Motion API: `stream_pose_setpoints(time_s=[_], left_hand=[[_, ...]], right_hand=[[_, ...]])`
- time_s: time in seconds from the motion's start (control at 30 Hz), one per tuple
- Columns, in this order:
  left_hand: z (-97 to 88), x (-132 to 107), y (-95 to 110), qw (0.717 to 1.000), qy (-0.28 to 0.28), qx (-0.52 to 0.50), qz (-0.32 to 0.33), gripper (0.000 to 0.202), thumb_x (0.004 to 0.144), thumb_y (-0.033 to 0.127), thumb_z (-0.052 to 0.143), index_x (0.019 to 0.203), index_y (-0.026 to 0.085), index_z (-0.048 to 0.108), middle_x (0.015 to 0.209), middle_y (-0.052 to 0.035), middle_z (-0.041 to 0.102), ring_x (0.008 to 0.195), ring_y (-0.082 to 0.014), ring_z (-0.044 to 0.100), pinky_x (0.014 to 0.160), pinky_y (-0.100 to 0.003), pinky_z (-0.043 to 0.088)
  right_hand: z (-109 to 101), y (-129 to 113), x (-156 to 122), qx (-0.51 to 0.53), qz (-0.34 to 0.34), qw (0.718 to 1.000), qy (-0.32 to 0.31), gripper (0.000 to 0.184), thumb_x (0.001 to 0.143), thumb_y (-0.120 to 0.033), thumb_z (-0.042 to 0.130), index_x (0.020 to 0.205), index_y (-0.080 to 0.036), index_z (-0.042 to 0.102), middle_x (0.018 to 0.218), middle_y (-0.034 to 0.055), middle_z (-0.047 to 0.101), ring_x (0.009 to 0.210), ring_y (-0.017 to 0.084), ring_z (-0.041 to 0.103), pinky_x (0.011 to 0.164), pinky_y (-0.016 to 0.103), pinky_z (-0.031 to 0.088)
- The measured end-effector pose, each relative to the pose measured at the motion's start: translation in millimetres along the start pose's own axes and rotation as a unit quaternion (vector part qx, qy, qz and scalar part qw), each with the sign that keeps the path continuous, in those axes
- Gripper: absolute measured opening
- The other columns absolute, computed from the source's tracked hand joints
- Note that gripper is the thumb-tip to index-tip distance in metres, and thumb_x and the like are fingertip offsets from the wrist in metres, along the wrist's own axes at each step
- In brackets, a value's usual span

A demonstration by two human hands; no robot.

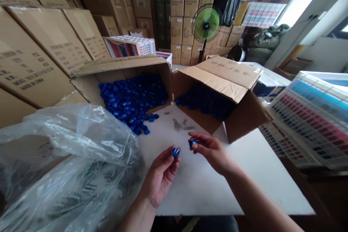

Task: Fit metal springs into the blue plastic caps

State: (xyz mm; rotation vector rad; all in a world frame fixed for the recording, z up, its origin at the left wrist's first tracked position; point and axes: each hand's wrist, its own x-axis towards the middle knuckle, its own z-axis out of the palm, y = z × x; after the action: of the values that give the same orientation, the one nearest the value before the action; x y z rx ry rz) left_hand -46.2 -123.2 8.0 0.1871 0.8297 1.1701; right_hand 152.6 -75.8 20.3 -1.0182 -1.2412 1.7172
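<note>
Over white tabletop edge [217, 214] | left hand [160, 175] pinches blue cap [175, 152] | right hand [210, 152] pinches second cap [192, 143] | plastic bag [65, 152] alongside

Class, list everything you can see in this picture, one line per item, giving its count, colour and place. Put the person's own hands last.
blue plastic caps: very many, blue, in both boxes, some spilled onto the table
open cardboard boxes: two, brown, on the table
white table: one, white, under the boxes and hands
metal springs: a small cluster, silver, on the table; more in the bag
clear plastic bag: one, transparent, lower left
stacked cartons: many, brown, left and behind
electric fan: one, green and black, before the cartons
printed colour charts: a stack, multicoloured, far right
left hand: one, pinching a cap
right hand: one, pinching a cap
</note>
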Motion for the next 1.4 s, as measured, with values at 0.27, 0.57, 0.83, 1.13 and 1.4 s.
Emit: stream_pose_setpoints(time_s=[0.27, 0.57, 0.83, 1.13, 1.4], left_hand=[[4.9, -3.4, 1.1, 1.0, -0.013, 0.007, 0.001, 0.034, 0.07, 0.01, 0.075, 0.103, 0.016, 0.07, 0.097, -0.005, 0.073, 0.076, -0.0085, 0.069, 0.069, -0.014, 0.058], [12.9, -7.2, 3.2, 0.998, -0.04, 0.029, 0.031, 0.029, 0.071, 0.013, 0.075, 0.1, 0.014, 0.07, 0.093, -0.0046, 0.073, 0.073, -0.0072, 0.068, 0.069, -0.013, 0.057], [16.6, -10.1, 2.7, 0.997, -0.032, 0.053, 0.048, 0.027, 0.073, 0.015, 0.074, 0.1, 0.015, 0.071, 0.094, -0.0051, 0.073, 0.077, -0.0072, 0.067, 0.072, -0.013, 0.056], [17.3, -11.0, 3.7, 0.99, -0.001, 0.121, 0.066, 0.035, 0.071, 0.022, 0.076, 0.104, 0.012, 0.071, 0.099, -0.0108, 0.073, 0.082, -0.0108, 0.066, 0.076, -0.017, 0.055], [22.4, -12.4, 6.0, 0.991, 0.018, 0.113, 0.072, 0.036, 0.066, 0.022, 0.08, 0.101, 0.013, 0.072, 0.096, -0.01, 0.073, 0.077, -0.0111, 0.067, 0.074, -0.018, 0.055]], right_hand=[[21.5, -11.0, 1.1, 0.12, 0.055, 0.99, -0.049, 0.057, 0.073, -0.037, 0.075, 0.12, -0.013, 0.054, 0.104, 0.0062, 0.055, 0.082, 0.001, 0.054, 0.079, 0.014, 0.048], [27.3, -13.0, 4.6, 0.097, 0.056, 0.993, -0.046, 0.05, 0.078, -0.043, 0.069, 0.112, -0.01, 0.051, 0.094, 0.0065, 0.055, 0.081, 0.003, 0.054, 0.077, 0.017, 0.05], [28.2, -10.0, 5.7, 0.046, 0.034, 0.996, -0.061, 0.048, 0.08, -0.044, 0.067, 0.11, -0.01, 0.052, 0.096, 0.0062, 0.055, 0.083, 0.003, 0.055, 0.078, 0.016, 0.05], [25.6, -4.2, 5.1, 0.057, 0.045, 0.995, -0.067, 0.045, 0.079, -0.041, 0.069, 0.108, -0.01, 0.053, 0.101, 0.0069, 0.056, 0.088, 0.004, 0.056, 0.084, 0.018, 0.05], [24.3, -9.5, 3.8, 0.121, 0.076, 0.988, -0.061, 0.047, 0.08, -0.043, 0.068, 0.107, -0.01, 0.05, 0.104, 0.0075, 0.055, 0.092, 0.006, 0.056, 0.087, 0.021, 0.052]])
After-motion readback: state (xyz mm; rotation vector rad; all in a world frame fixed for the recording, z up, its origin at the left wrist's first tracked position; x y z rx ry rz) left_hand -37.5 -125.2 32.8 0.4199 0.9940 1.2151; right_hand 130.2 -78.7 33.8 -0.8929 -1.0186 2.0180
